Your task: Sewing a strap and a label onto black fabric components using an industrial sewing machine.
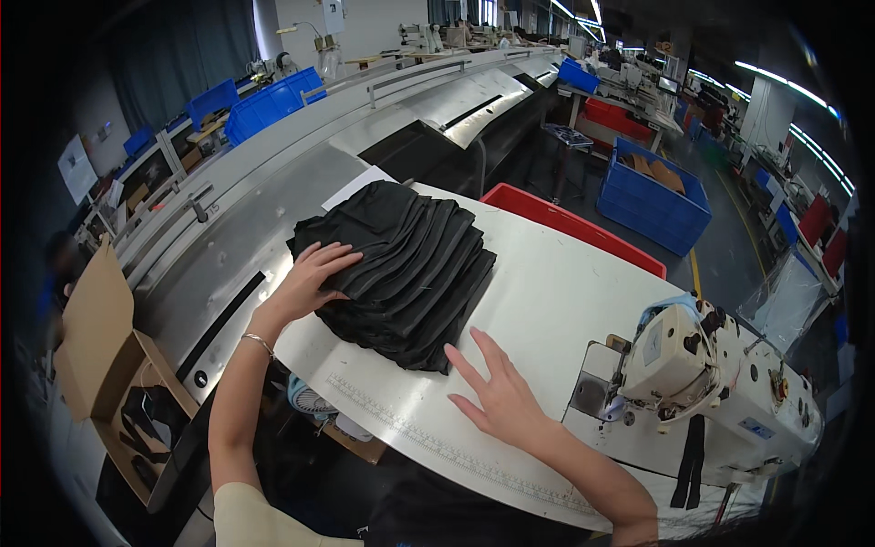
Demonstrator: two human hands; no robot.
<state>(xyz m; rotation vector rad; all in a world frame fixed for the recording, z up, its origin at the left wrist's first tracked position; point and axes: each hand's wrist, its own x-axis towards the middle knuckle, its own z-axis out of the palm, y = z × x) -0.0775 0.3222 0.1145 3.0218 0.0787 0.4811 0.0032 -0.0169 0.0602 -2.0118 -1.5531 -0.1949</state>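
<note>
A thick stack of folded black fabric pieces (pixel 401 264) lies on the white sewing table (pixel 538 273), its layers fanned toward the right. My left hand (pixel 314 278) rests on the stack's left side, fingers stretched out over the cloth; a bangle circles that wrist. Just off the stack's near right corner, my right hand (pixel 497 392) is held low over the table with its fingers spread and nothing in them. To the right of it stands a white sewing machine (pixel 693 365), with black strips (pixel 690 465) hanging by its near side.
An open cardboard box (pixel 155 428) with black items stands at the left. A red bin (pixel 574 228) sits against the table's far edge, and a blue crate (pixel 656 201) is beyond it. A metal chute (pixel 264 219) runs along the left. A printed ruler (pixel 437 442) follows the near edge.
</note>
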